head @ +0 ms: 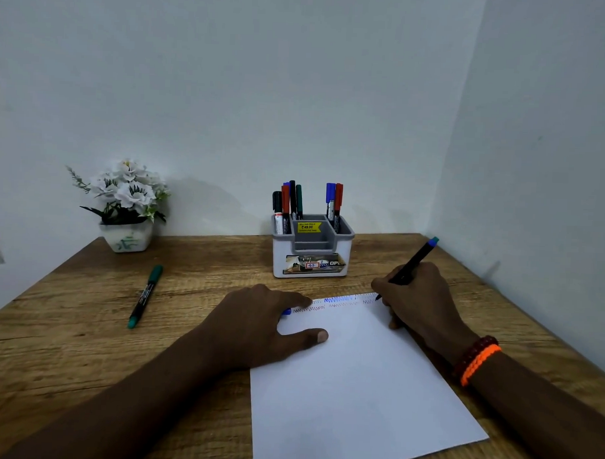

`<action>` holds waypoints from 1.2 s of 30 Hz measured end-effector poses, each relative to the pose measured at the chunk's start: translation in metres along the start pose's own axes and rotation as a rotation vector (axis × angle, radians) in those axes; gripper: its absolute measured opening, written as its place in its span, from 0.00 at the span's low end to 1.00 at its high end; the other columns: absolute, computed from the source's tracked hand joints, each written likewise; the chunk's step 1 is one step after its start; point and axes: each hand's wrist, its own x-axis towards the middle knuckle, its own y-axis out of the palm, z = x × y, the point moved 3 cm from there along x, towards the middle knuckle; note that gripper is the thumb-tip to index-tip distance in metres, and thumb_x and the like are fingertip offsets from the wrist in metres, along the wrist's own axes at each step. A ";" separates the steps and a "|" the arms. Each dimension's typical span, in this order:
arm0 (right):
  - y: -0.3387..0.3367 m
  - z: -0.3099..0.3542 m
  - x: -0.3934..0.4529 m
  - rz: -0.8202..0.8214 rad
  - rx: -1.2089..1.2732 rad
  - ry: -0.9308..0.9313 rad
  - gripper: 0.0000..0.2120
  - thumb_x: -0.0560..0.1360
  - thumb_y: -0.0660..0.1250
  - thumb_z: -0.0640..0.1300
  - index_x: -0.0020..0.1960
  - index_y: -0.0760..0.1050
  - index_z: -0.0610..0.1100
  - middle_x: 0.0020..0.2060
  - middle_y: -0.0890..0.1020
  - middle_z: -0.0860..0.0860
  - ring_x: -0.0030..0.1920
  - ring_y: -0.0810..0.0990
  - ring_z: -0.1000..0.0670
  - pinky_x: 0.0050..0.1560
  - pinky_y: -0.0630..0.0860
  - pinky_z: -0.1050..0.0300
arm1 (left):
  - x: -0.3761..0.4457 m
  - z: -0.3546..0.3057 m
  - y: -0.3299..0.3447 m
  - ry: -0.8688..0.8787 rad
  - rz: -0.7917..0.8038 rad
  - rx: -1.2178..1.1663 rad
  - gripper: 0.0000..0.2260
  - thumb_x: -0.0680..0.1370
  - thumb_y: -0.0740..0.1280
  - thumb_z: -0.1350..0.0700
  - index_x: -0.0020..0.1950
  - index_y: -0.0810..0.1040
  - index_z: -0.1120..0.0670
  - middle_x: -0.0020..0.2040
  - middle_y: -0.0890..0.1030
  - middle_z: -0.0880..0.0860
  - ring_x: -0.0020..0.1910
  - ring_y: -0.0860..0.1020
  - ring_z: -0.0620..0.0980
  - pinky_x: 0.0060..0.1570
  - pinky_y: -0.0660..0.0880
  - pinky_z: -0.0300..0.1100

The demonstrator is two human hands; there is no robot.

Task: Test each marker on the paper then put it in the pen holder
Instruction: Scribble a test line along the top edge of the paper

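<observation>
Blue marker (409,264) pinched in my right hand (425,302), tip at the paper's (358,368) far edge; left hand (256,327) spread flat pins the sheet; I advise light strokes.

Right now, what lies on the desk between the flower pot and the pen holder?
In the head view, only bare wooden desk lies between the flower pot and the pen holder. The green marker lies nearer the person, in front of that stretch.

Wooden table (203,280) against the wall. Holder (311,250) at back centre; flower pot (127,237) far left of holder, green marker (145,296) front-left of holder, paper (357,379) just in front of holder.
</observation>
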 end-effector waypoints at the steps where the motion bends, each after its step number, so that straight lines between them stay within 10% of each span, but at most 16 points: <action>1: 0.000 0.000 0.000 0.002 0.008 0.002 0.08 0.74 0.77 0.42 0.43 0.83 0.37 0.36 0.85 0.41 0.24 0.82 0.48 0.26 0.79 0.56 | 0.000 0.000 0.000 0.003 -0.005 0.000 0.37 0.71 0.52 0.20 0.75 0.68 0.35 0.48 0.78 0.40 0.45 0.70 0.41 0.42 0.68 0.42; 36: -0.001 -0.007 0.005 -0.029 -0.024 0.085 0.11 0.75 0.77 0.45 0.49 0.82 0.37 0.41 0.86 0.43 0.27 0.85 0.51 0.24 0.77 0.62 | -0.001 -0.002 -0.001 0.019 -0.056 0.014 0.34 0.72 0.54 0.21 0.74 0.69 0.34 0.39 0.70 0.37 0.43 0.70 0.42 0.39 0.65 0.38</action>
